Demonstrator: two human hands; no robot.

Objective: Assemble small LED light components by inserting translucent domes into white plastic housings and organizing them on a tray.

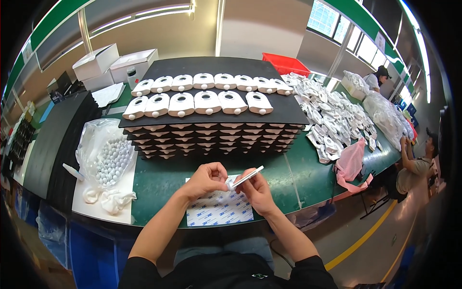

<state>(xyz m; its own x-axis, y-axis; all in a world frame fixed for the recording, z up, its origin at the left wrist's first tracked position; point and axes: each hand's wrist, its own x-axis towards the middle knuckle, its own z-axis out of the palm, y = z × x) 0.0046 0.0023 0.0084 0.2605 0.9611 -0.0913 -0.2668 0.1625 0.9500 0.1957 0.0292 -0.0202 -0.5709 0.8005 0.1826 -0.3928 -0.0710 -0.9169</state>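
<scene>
My right hand (pixel 259 193) grips a flat white plastic part (pixel 249 176), seen nearly edge-on and tilted up to the right. Close beside it, my left hand (pixel 208 181) is closed in a pinch. A small pale piece (pixel 230 183) shows at its fingertips, too small to name, near the lower end of the part. Under both hands a white backing sheet with blue print (pixel 219 215) lies on the green table (pixel 159 192). Ahead, two rows of white rounded housings (pixel 207 102), each with an oval opening and a small white ball, rest on a black board (pixel 284 108).
Stacked black boards hold more housings below. At left are a clear bag of white balls (pixel 114 161), a crumpled white cloth (pixel 113 200) and a small bottle (pixel 73 171). A heap of white parts (pixel 332 111), a pink mesh bag (pixel 350 164) and a red bin (pixel 286 64) stand right; two people work beyond.
</scene>
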